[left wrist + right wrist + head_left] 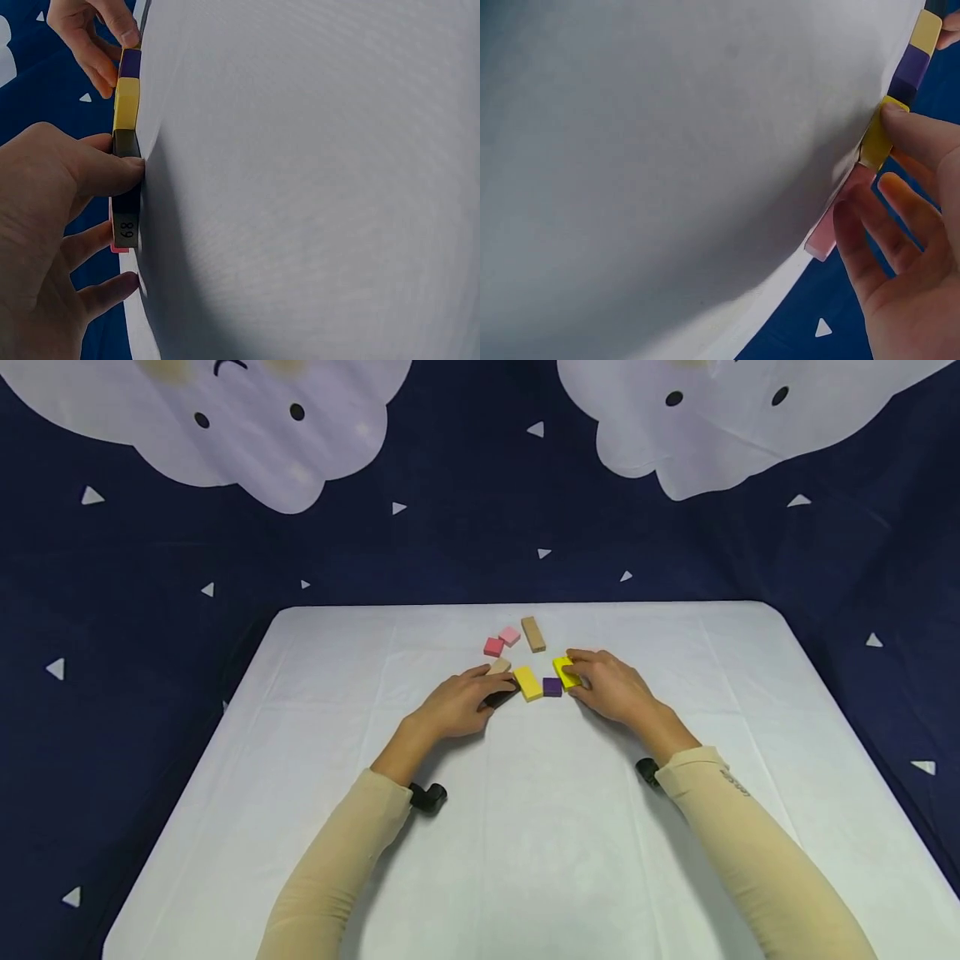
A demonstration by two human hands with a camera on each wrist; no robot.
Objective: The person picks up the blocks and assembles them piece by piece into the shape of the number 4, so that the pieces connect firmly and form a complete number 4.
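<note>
black block (501,697) pinched at right end of left grip (460,702) | bright-yellow block (563,672) pinched at left end of right grip (611,687) | both mid-frame, partly hand-covered

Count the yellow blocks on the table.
2: one pale yellow block lies between the dark block and the purple block; a brighter yellow block is pinched by the right hand. Others may be hidden.

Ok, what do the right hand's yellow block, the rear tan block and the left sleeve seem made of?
Yellow block: painted wood or plastic; smooth, even colour leaves it open.
Rear tan block: probably bare wood, by its brownish colour; no grain discernible.
Left sleeve: soft matte fabric, wrinkled.
</note>
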